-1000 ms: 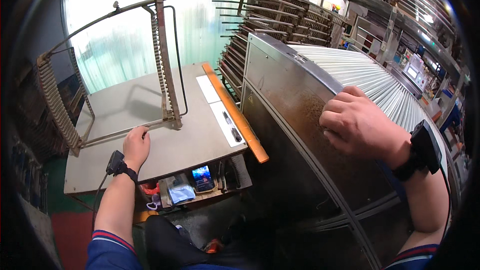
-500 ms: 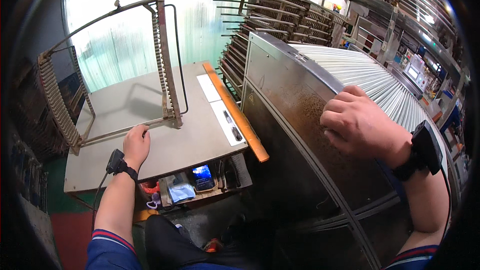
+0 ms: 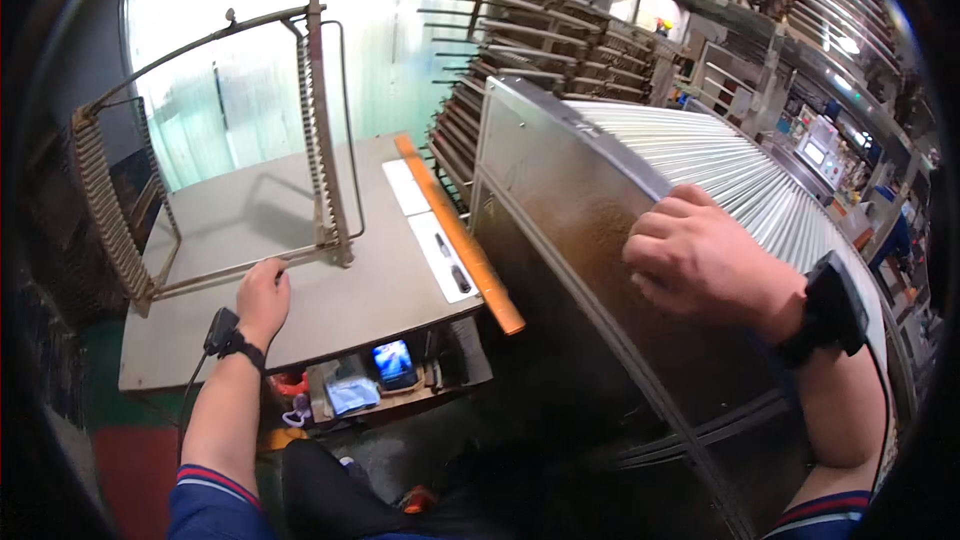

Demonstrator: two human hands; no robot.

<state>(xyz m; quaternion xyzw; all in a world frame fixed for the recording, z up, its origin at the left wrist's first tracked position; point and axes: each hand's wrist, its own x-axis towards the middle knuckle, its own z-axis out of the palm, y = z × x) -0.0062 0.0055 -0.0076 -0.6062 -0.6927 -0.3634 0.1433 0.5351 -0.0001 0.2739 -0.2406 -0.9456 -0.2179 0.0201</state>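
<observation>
My left hand point(image 3: 264, 298) has its fingers curled at the near bottom bar of a metal rack frame point(image 3: 333, 180), which stands upright on the table with toothed strips down its sides. Whether the fingers grip that bar is hidden. Over the top edge of a steel machine cabinet point(image 3: 560, 175), my right hand point(image 3: 690, 260) is closed in a loose fist, with nothing showing in it. Beyond that hand, pale metal rods point(image 3: 720, 145) fan out across the machine's top. Both wrists carry black strapped devices.
The grey table point(image 3: 370, 292) has an orange strip point(image 3: 460, 230) on its right edge, beside white sheets and a black pen point(image 3: 460, 278). A lit phone point(image 3: 394, 362) lies on a shelf below. Stacked racks point(image 3: 545, 30) stand behind, and a control panel point(image 3: 818, 152) at far right.
The whole view has shifted slightly, so table, frame and machine sit a little lower and further left. Both hands keep nearly the same places beside the frame and the machine.
</observation>
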